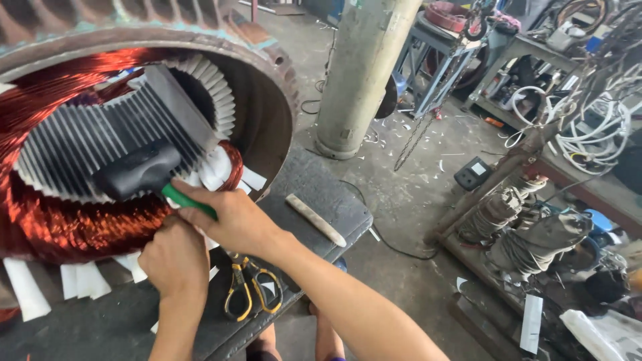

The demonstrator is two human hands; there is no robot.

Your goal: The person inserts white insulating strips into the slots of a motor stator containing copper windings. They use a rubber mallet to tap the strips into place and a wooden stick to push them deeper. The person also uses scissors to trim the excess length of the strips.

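Observation:
A large motor stator (127, 127) lies on its side on a dark workbench (314, 187), with a grey slotted core and red copper windings (67, 224). My right hand (231, 217) grips the green handle of a black rubber mallet (137, 170), whose head rests against the core's lower edge. Just below it, my left hand (174, 257) is closed against the copper coil and the white insulation paper strips (83, 277). Whether the left hand holds anything is hidden.
Yellow-handled scissors (251, 291) and a pale wooden stick (315, 219) lie on the bench near its edge. A concrete pillar (364, 73) stands behind. On the right, racks hold wound coils (535, 237), white cables (595, 134) and a small meter (473, 172) on the littered floor.

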